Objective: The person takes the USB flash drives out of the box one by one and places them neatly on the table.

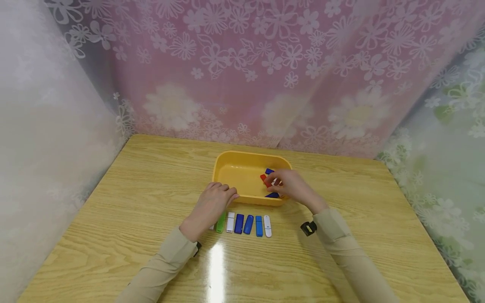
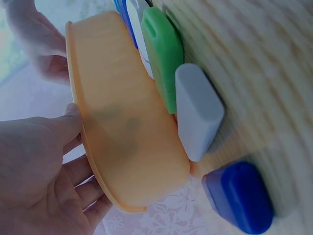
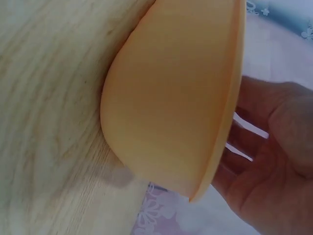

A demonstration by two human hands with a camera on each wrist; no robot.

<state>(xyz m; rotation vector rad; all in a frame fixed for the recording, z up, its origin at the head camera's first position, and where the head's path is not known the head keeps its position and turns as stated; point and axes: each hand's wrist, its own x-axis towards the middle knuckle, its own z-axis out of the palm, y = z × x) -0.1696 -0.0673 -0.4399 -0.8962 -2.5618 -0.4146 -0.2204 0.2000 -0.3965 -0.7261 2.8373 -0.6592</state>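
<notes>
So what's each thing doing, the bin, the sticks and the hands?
Yellow bin: upright, no lid on
Stick row: lying down, side by side
Red stick: inside the bin
Left hand: gripping the bin
Right hand: over the bin, can't tell if it's holding anything

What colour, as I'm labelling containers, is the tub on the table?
Yellow-orange; the tub shows best in the head view.
</notes>
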